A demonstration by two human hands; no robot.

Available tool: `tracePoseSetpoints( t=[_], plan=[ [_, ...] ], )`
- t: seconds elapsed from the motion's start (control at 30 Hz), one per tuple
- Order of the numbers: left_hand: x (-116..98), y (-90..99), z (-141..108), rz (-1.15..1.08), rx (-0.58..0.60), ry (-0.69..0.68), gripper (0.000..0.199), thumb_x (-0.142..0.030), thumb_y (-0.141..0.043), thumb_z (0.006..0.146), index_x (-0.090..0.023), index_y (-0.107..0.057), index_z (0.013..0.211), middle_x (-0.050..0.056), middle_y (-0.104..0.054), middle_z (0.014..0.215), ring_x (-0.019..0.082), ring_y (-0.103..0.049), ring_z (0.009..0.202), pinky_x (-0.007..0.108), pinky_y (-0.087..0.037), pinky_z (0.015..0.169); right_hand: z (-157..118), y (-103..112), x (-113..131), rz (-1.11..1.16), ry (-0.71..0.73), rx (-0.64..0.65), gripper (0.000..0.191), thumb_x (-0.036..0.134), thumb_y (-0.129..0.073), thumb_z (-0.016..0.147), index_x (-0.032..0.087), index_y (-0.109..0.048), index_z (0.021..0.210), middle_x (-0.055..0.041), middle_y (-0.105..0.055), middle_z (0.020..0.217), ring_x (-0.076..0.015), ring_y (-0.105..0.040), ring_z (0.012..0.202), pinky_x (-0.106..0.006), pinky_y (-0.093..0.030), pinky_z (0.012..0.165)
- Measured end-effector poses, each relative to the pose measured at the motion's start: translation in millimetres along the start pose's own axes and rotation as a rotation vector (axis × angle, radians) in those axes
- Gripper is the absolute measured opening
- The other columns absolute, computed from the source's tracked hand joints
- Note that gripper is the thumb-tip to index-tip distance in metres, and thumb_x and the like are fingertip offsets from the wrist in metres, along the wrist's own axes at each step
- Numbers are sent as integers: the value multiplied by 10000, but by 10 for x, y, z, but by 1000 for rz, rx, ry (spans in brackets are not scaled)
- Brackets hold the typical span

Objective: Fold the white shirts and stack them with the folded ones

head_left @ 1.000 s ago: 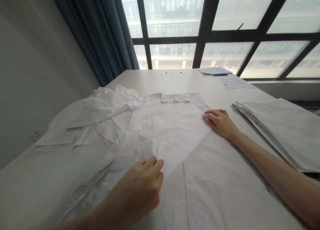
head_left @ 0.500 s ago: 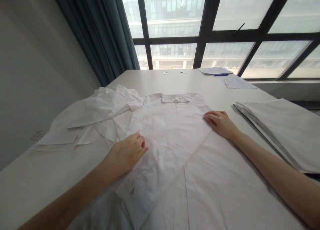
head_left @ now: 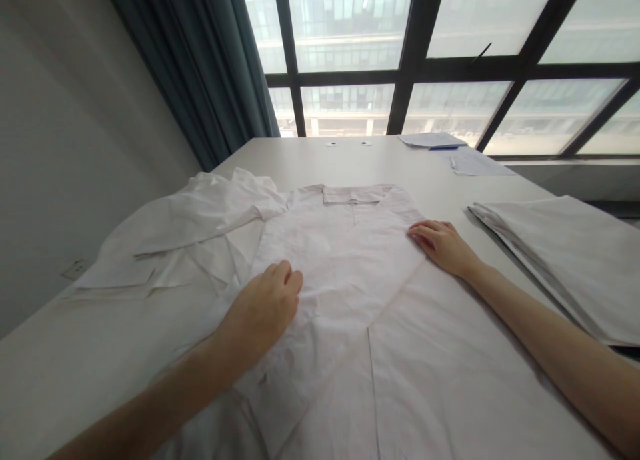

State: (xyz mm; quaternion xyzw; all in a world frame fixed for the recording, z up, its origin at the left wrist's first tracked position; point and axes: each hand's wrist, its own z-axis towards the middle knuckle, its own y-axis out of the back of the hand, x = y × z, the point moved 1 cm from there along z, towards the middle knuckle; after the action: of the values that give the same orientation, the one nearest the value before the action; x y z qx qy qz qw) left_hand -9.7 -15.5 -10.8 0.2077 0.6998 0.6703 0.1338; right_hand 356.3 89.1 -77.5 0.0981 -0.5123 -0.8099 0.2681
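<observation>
A white coat [head_left: 345,273] lies spread on the table, its collar band [head_left: 353,195] at the far end. At its left side my left hand [head_left: 267,300] is closed, fingers curled and thumb against them. Some cloth rises beside the wrist, and the fingertips are partly hidden. My right hand [head_left: 440,243] rests on the coat's right edge below the shoulder, fingers laid together and slightly bent, pressing the cloth. To the left, a crumpled sleeve [head_left: 200,217] bunches up on the table.
A folded white cloth [head_left: 565,260] lies at the right on a dark-edged item. Papers [head_left: 433,140] and a blue pen [head_left: 444,147] sit at the far end of the white table [head_left: 300,157]. Behind it are a curtain [head_left: 200,67] and windows [head_left: 345,27].
My left hand has moved slightly forward and its fingers and thumb have closed together. Cloth now shows raised left of that wrist. My right hand stays in place.
</observation>
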Motion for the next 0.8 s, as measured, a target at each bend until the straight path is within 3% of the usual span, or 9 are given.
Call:
tracePoseSetpoints(
  t=[0.1,0.17,0.23,0.3,0.43,0.6,0.8],
  plan=[
    [-180,-119,-56,-125,-82,-264,151,-142,-543,885,-139,-604,1023,139,-602,1085,279,-578,1017,431,-490,890,-1,0,0,36,22,18,280,212,-427,938,236,-670,1075,-88,-694,1159,-254,-638,1063,-437,-455,921],
    [-259,-225,-105,-199,-116,-430,329,-213,-579,896,-159,-552,1219,147,-558,1290,291,-510,1219,458,-417,1033,1,4,20,74,61,47,293,220,-421,948,244,-665,1110,-84,-681,1201,-250,-636,1081,-438,-466,939],
    [-288,-323,-139,-229,-114,-505,499,-270,-570,919,-194,-436,1393,141,-432,1483,283,-361,1396,469,-303,1138,4,9,58,121,104,86,310,231,-421,956,259,-655,1158,-75,-665,1247,-241,-628,1116,-431,-479,956],
    [-281,-392,-150,-227,-85,-507,566,-300,-542,939,-227,-357,1469,122,-329,1568,269,-254,1465,479,-222,1178,8,11,103,160,132,118,331,237,-424,958,274,-640,1206,-69,-652,1280,-236,-611,1164,-428,-483,982],
    [-249,-425,-141,-224,-52,-486,614,-346,-553,937,-289,-322,1503,86,-275,1599,275,-200,1485,532,-147,1188,15,6,161,171,120,135,344,268,-432,962,272,-623,1247,-79,-634,1315,-252,-585,1218,-466,-477,1016],
    [-248,-412,-135,-221,-75,-412,629,-385,-585,919,-357,-334,1495,87,-247,1608,331,-199,1479,616,-168,1150,12,2,161,174,88,139,332,295,-426,973,257,-626,1235,-88,-626,1324,-252,-589,1210,-466,-480,1019],
    [-244,-452,-109,-188,-107,-289,594,-347,-541,942,-322,-336,1499,104,-278,1594,343,-205,1474,640,-191,1134,15,0,162,186,80,136,329,295,-426,969,248,-629,1223,-97,-629,1315,-259,-592,1203,-472,-484,1010]
  ],
)
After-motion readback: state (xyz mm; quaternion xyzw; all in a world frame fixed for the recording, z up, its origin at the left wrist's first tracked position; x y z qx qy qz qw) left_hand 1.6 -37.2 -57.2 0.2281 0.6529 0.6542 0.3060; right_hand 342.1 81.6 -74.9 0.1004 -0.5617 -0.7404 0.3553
